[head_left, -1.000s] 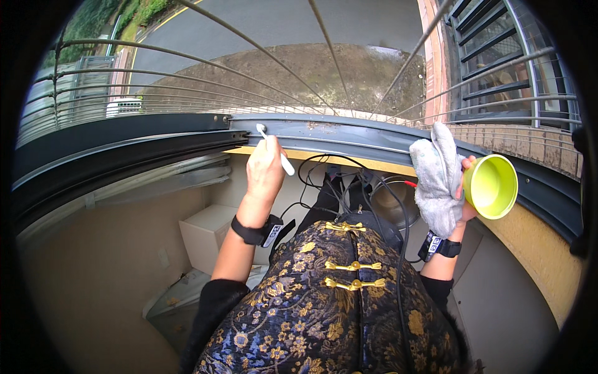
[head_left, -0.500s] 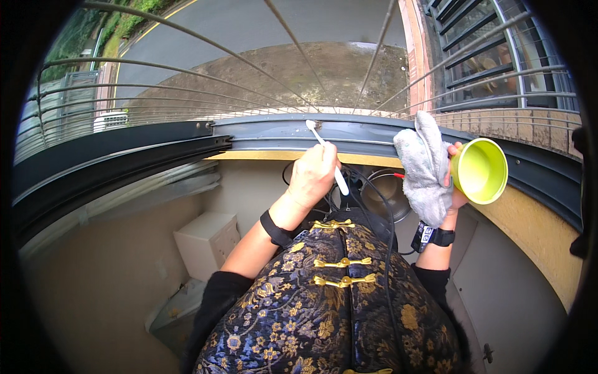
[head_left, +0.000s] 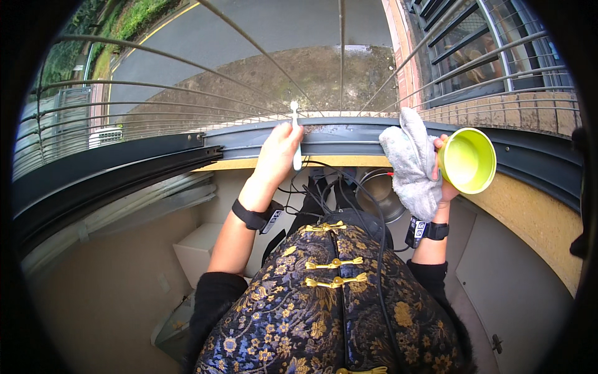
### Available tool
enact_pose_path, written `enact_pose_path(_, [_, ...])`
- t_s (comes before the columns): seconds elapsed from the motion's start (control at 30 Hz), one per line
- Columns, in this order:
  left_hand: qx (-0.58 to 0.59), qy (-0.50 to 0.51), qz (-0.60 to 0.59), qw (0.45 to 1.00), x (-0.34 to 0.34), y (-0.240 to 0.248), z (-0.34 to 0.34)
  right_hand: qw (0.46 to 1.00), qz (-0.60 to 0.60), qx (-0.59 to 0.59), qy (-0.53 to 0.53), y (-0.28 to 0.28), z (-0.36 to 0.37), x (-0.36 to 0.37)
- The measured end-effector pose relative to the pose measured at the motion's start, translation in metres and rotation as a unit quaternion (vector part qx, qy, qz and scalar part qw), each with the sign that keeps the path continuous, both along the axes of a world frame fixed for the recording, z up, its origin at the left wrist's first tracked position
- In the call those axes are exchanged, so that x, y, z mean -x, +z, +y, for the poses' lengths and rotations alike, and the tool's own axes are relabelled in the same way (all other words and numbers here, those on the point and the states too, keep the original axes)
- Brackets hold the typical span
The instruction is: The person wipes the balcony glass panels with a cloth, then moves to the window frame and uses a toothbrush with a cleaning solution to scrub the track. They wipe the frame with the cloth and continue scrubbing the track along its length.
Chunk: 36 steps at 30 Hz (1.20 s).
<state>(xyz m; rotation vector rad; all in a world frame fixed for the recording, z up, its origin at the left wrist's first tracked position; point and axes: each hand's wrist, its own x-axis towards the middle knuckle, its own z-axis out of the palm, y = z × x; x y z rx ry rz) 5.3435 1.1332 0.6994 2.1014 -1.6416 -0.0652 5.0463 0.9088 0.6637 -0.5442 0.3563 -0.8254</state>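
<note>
My left hand (head_left: 275, 151) is closed round the handle of a white toothbrush (head_left: 297, 157), just over the grey metal window track (head_left: 342, 135). The brush stands nearly upright in the picture, its head past the track's outer edge, against the brown ground outside. In my right hand (head_left: 448, 192) are a lime-green cup (head_left: 468, 163), mouth tilted toward me, and a bunched grey cloth (head_left: 412, 168). The cloth hangs on the cup's left side, over the inner part of the track. The cup and cloth hide most of the right hand's fingers.
Metal bars (head_left: 342, 62) run across the outer side of the window. A yellowish sill strip (head_left: 529, 221) borders the track on my side. Below are a metal pot (head_left: 381, 198), black cables (head_left: 321, 187) and a white box (head_left: 198, 246).
My left hand has moved left and outward with the toothbrush. Its head has gone from the track to beyond the outer edge, and the handle stands straighter. My right hand keeps the cup and cloth.
</note>
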Motion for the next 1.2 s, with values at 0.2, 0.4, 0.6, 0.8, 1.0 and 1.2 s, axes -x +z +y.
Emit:
enact_pose_path(0.2, [0.014, 0.043, 0.07, 0.997, -0.007, 0.015, 0.021, 1.0, -0.004, 0.0, 0.024, -0.001, -0.003, 0.004])
enact_pose_path(0.4, [0.068, 0.035, 0.19, 0.979, 0.005, 0.028, 0.031, 0.996, -0.065, -0.024, 0.06, -0.002, -0.004, 0.006])
enact_pose_path(0.6, [0.075, -0.093, 0.282, 0.952, 0.029, 0.014, 0.01, 1.0, -0.017, -0.001, 0.023, -0.002, -0.001, 0.005])
enact_pose_path(0.8, [0.018, -0.082, 0.286, 0.955, 0.01, -0.002, -0.002, 0.997, -0.066, -0.017, 0.044, -0.005, -0.004, 0.006])
enact_pose_path(1.0, [-0.023, -0.018, 0.338, 0.941, -0.045, 0.003, 0.055, 0.999, -0.026, -0.029, -0.002, 0.0, 0.001, 0.001])
enact_pose_path(1.2, [0.034, 0.005, 0.285, 0.958, -0.065, 0.044, 0.053, 0.997, 0.062, 0.031, -0.044, 0.007, 0.004, -0.001])
